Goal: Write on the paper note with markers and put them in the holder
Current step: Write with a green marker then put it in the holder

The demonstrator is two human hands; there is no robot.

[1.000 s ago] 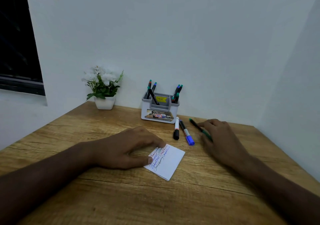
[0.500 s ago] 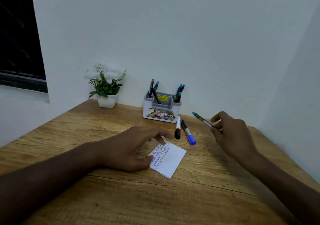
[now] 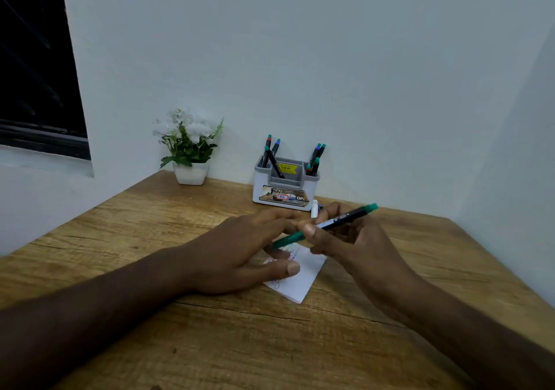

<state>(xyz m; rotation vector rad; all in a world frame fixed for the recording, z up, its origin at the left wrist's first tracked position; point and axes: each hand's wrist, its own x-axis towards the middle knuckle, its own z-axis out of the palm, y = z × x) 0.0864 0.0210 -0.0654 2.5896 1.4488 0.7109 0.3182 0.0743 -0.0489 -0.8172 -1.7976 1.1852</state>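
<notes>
Right hand [image 3: 351,239] is grasping the green marker [image 3: 327,226] between thumb and fingers, holding it tilted above the paper note [image 3: 303,275]. Left hand [image 3: 240,254] is lying on the note's left part with fingers relaxed, thumb pressing the paper; its fingertips are reaching the marker's green cap end. Note is lying flat on the wooden surface [image 3: 210,344]. Holder [image 3: 285,188], already carrying several markers, is standing against the wall beyond the hands, right of the flower pot [image 3: 191,173].

Green marker [image 3: 327,224] tilted above note [image 3: 303,278]
</notes>
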